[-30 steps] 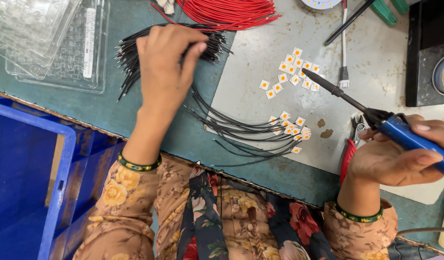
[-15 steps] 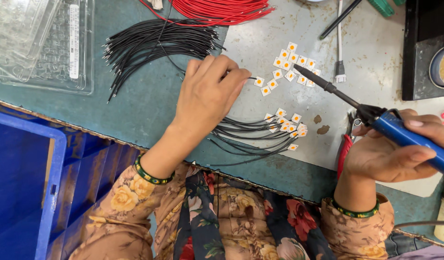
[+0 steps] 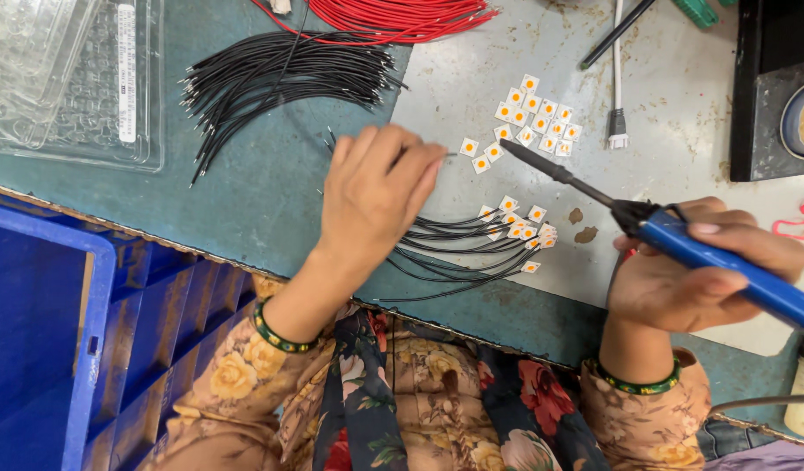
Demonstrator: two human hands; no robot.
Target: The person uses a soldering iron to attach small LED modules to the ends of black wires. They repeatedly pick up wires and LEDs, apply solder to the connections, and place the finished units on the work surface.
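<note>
Black wires (image 3: pixel 280 78) that the left hand (image 3: pixel 376 196) gripped a second ago now lie bundled well behind it, its fingers pinching one thin wire end toward the small white chips (image 3: pixel 534 118), while the right hand (image 3: pixel 690 279) grips the blue soldering iron (image 3: pixel 716 262).

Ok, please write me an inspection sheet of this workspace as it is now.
Surface: scuffed grey metal plate on green bench.
Job's things: small white square chips with orange centres; blue-handled soldering iron.
Clutter: clear plastic trays, top left.
Hands: left hand pinches a thin black wire; right hand grips the iron.
Cables: black wire bundle; red wire bundle.
Surroundings: blue plastic crate, lower left.
</note>
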